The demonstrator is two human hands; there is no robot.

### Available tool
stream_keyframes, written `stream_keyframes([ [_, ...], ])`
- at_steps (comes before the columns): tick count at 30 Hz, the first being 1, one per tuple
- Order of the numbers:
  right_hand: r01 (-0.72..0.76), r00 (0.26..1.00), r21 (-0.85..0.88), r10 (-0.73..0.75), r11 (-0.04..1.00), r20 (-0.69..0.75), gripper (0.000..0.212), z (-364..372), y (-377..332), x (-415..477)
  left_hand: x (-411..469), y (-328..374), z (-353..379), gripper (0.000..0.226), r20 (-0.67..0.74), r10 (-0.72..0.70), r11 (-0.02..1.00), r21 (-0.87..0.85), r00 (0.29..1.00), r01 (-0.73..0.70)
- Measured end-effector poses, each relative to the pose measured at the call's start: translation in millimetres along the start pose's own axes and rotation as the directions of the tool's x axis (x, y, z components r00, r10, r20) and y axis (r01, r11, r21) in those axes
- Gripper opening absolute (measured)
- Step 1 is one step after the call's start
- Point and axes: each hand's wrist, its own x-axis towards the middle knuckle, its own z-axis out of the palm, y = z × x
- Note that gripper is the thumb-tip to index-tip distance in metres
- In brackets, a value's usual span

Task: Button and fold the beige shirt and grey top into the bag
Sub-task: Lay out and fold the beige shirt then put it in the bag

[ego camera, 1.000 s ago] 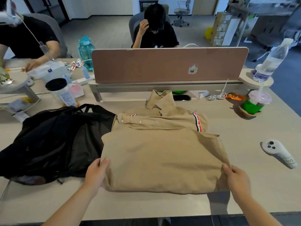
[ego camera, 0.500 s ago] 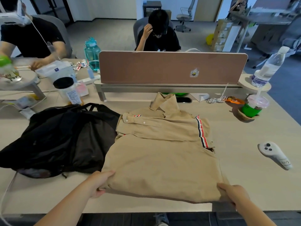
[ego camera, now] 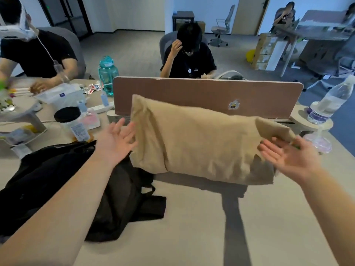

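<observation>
Beige shirt [ego camera: 201, 143], folded thick, blurred, seemingly lifted.

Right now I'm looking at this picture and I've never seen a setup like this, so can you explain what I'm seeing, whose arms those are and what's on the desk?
There is no machine here. The camera sits on a person's head and looks forward and down, so the two bare arms reaching in from the bottom are that person's own. The left hand and the right hand are both open, palms up, at either end of a folded beige shirt. The shirt is lifted off the table, and its shadow falls below it. How far the fingers bear it is too blurred to tell. A black bag lies on the table left of the shirt. Farther back stand a brown divider panel, a black-lidded jar and a teal water bottle.
</observation>
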Motion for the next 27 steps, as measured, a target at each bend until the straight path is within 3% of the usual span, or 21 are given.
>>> stream_keyframes([
  [2,0.032,0.988,-0.349,-0.083,0.937,-0.132,0.047,21.4,23.9,34.0,28.0,-26.1,22.9,0.039,-0.099,0.014,0.91,0.413,0.995,0.028],
  [3,0.032,0.969,-0.576,-0.167,0.816,-0.182,0.045,25.4,42.3,52.1,39.2,-45.1,29.7,0.033,-0.131,0.036,0.758,0.65,0.991,0.059],
  [5,0.041,0.939,-0.901,-0.325,0.431,-0.112,0.035,28.6,80.6,78.5,56.6,-83.1,34.5,0.017,-0.009,0.117,0.34,0.94,0.993,-0.032],
  [6,0.056,0.944,-0.971,-0.329,0.231,-0.024,0.032,27.3,97.1,90.5,67.4,-102.3,34.6,0.018,0.065,0.147,0.148,0.985,0.987,-0.087],
  [8,0.107,0.953,-0.991,-0.278,-0.075,0.124,0.043,19.9,122.9,115.8,81.5,-128.2,37.7,0.015,0.161,0.245,-0.171,0.978,0.956,-0.121],
  [10,0.125,0.955,-0.95,-0.227,-0.285,0.193,0.054,18.0,138.4,140.8,103.5,-146.0,47.4,0.026,0.284,0.297,-0.43,0.892,0.912,-0.137],
  [11,0.152,0.956,-0.92,-0.182,-0.36,0.229,0.056,19.4,144.5,151.9,115.6,-154.0,53.0,0.033,0.335,0.243,-0.512,0.841,0.91,-0.173],
  [13,0.231,0.948,-0.86,-0.094,-0.456,0.304,0.059,24.4,154.3,167.6,138.0,-166.9,55.7,0.046,0.398,0.111,-0.577,0.772,0.911,-0.267],
  [16,0.231,0.944,-0.807,-0.077,-0.544,0.322,0.074,4.2,164.1,197.0,173.2,-166.8,9.7,0.055,0.238,-0.02,-0.551,0.808,0.971,-0.21],
  [18,0.175,0.953,-0.811,-0.111,-0.558,0.282,0.087,-15.6,167.1,215.7,183.5,-165.9,-31.7,0.047,0.243,-0.115,-0.514,0.815,0.963,-0.267],
  [19,0.16,0.955,-0.819,-0.123,-0.551,0.269,0.085,-22.6,168.4,223.2,183.8,-164.6,-42.3,0.05,0.182,-0.139,-0.538,0.812,0.974,-0.228],
  [20,0.155,0.955,-0.831,-0.135,-0.534,0.265,0.08,-27.0,169.9,228.5,184.2,-166.1,-50.5,0.061,0.126,-0.079,-0.546,0.825,0.989,-0.148],
  [21,0.155,0.954,-0.838,-0.141,-0.523,0.265,0.076,-28.7,171.0,232.0,183.1,-165.8,-51.8,0.072,0.062,-0.053,-0.488,0.869,0.997,-0.079],
  [24,0.168,0.95,-0.841,-0.143,-0.514,0.278,0.071,-29.2,171.7,236.7,186.1,-172.3,-55.6,0.086,0.077,0.055,-0.338,0.939,0.996,-0.054],
  [26,0.182,0.946,-0.836,-0.139,-0.517,0.292,0.073,-29.9,167.5,239.7,183.6,-168.3,-48.7,0.092,0.072,0.044,-0.344,0.938,0.996,-0.053],
  [27,0.199,0.946,-0.827,-0.118,-0.525,0.302,0.075,-31.6,162.9,243.5,180.1,-165.6,-43.3,0.096,0.07,0.017,-0.401,0.914,0.997,-0.057],
])
